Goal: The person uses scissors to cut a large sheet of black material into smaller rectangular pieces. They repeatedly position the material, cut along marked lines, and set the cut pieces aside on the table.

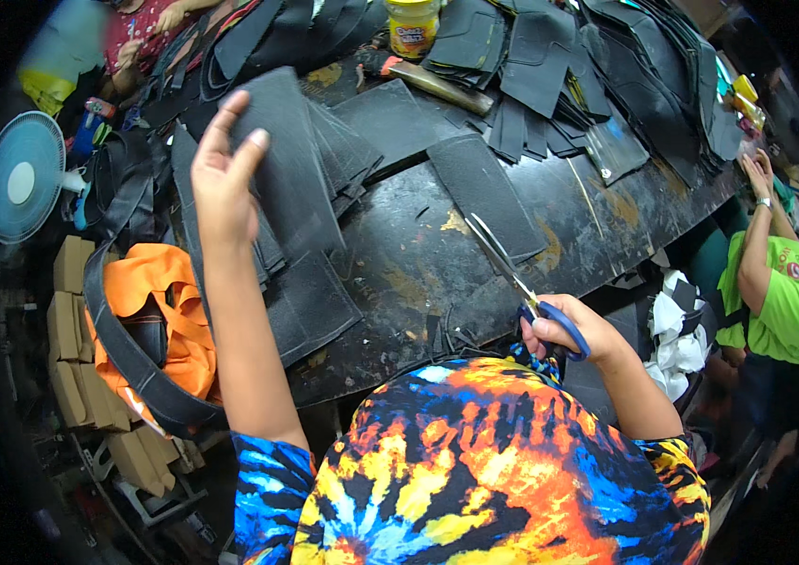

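My left hand [227, 193] is raised over the left side of the table, its thumb against a black rectangular panel [288, 165] and its fingers at the panel's edge. The panel is tilted up and blurred by motion. In my right hand [564, 325], near the front edge, is a pair of scissors [511, 271] with blue handles. Its blades point away to the left, almost together. They lie over the near part of another black panel [486, 196] on the table. More black pieces [310, 306] lie beneath and beside my left hand.
Stacks of black cut pieces [644, 66] fill the far side, with a yellow tub [412, 26] and a hammer-like tool [437, 85] among them. An orange bag [159, 311] and a fan [23, 179] are at left. A person in green [776, 282] stands at right; another person's hands [169, 17] show far left.
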A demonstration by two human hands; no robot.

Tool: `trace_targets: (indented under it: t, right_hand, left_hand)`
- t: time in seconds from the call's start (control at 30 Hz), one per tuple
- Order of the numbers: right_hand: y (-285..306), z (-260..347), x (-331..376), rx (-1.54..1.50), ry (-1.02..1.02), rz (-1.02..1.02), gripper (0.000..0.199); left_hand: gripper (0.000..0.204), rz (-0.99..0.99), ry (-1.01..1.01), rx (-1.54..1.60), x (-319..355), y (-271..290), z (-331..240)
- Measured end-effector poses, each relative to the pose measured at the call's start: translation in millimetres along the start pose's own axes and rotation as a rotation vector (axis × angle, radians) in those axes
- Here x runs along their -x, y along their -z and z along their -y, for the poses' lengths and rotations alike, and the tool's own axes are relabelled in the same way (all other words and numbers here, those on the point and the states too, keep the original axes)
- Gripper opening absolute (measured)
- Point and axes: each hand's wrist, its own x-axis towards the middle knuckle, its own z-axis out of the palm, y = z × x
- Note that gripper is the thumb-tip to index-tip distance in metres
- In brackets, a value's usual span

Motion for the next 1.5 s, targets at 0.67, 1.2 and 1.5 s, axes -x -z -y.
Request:
trace_targets:
  t: [0.67, 1.2, 1.5]
  right_hand:
    - [17.8, -48.7, 38.0, -0.128, -0.057, -0.208, 0.053]
    - [-21.8, -0.5, -4.2, 0.286, 0.286, -0.186, 0.030]
    - [-33.6, -1.2, -0.3, 0.122, 0.118, -0.210, 0.030]
  left_hand:
    - [0.036, 0.513, 0.419, -0.038, 76.4, -177.3, 71.7]
    - [0.061, 0.128, 0.206, 0.010, 75.9, -132.5, 5.7]
    - [0.056, 0.095, 0.249, 0.034, 84.0, -122.2, 1.2]
